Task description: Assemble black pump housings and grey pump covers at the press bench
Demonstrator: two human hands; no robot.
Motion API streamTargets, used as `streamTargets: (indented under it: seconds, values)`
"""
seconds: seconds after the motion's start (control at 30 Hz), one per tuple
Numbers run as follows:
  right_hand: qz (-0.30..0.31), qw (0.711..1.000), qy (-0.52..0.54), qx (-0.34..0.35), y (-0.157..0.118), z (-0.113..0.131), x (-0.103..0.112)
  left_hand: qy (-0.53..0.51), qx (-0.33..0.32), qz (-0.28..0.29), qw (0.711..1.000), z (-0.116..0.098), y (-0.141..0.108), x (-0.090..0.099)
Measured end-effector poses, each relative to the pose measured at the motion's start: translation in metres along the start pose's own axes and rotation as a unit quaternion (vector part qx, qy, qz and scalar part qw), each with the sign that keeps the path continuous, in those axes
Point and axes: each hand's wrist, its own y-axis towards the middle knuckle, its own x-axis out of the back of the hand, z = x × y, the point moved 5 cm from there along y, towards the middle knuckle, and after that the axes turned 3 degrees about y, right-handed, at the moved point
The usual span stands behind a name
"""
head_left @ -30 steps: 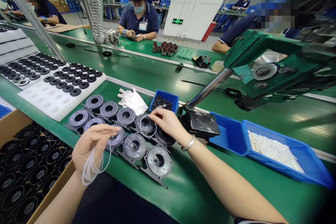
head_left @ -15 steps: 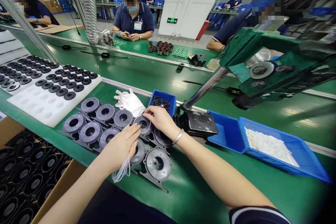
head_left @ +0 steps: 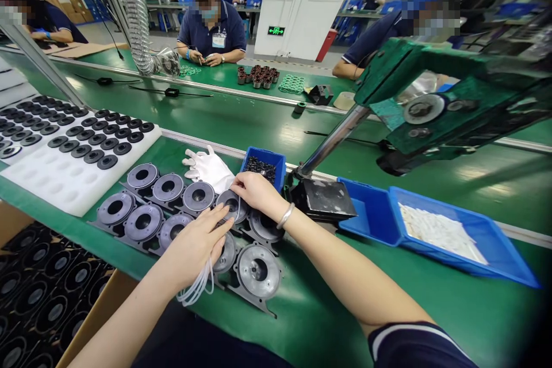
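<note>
Round grey metal housings (head_left: 143, 222) lie in rows on the green bench. My left hand (head_left: 200, 244) is over the middle of them, its fingers curled around a bundle of thin white rings (head_left: 199, 289) that hangs below the palm. My right hand (head_left: 254, 191) pinches one white ring, pulled up as a thin loop over a housing (head_left: 232, 206) in the back row. The left fingertips touch that housing's near edge. A bare silvery housing (head_left: 259, 270) lies at the near right end.
Behind are a white glove (head_left: 209, 168) and a blue bin of small black parts (head_left: 264, 167). A green press (head_left: 431, 98), its black base (head_left: 325, 198) and blue trays (head_left: 452, 236) stand right. Foam trays (head_left: 86, 169) hold black discs at left. Co-workers sit across.
The view has shifted slightly. A white loop now shows between my right fingertips and the housing, and my left fingers have spread a little.
</note>
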Motion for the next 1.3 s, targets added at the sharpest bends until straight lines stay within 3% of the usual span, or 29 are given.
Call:
streamTargets:
  seconds: [0.33, 0.63, 0.83, 0.97, 1.03, 1.07, 1.17, 1.23, 1.3]
  values:
    - [0.024, 0.998, -0.051, -0.034, -0.013, -0.008, 0.009, 0.071, 0.027, 0.046, 0.996, -0.013, 0.005, -0.001]
    - [-0.011, 0.996, -0.066, -0.051, -0.035, -0.011, 0.008, 0.123, 0.048, 0.014, 0.991, -0.030, 0.011, -0.004]
    - [-0.098, 0.992, -0.064, -0.049, -0.042, -0.004, 0.016, 0.106, 0.045, -0.027, 0.993, -0.028, 0.008, -0.009]
    - [-0.171, 0.985, 0.024, -0.010, -0.063, 0.011, 0.037, -0.016, 0.086, -0.072, 0.994, -0.015, 0.004, 0.002]
    - [-0.130, 0.977, 0.168, 0.026, -0.078, 0.024, 0.038, -0.120, 0.144, -0.104, 0.977, -0.005, 0.000, 0.013]
    - [-0.073, 0.964, 0.252, 0.039, -0.085, 0.032, 0.033, -0.160, 0.172, -0.116, 0.965, -0.001, -0.001, 0.018]
    - [0.131, 0.886, 0.442, 0.041, -0.110, 0.061, 0.009, -0.195, 0.216, -0.118, 0.950, 0.001, -0.001, 0.030]
    - [0.172, 0.852, 0.495, 0.022, -0.120, 0.071, -0.002, -0.172, 0.218, -0.108, 0.955, -0.001, 0.001, 0.035]
    - [0.152, 0.840, 0.520, -0.006, -0.123, 0.071, -0.007, -0.158, 0.203, -0.103, 0.961, -0.004, 0.002, 0.037]
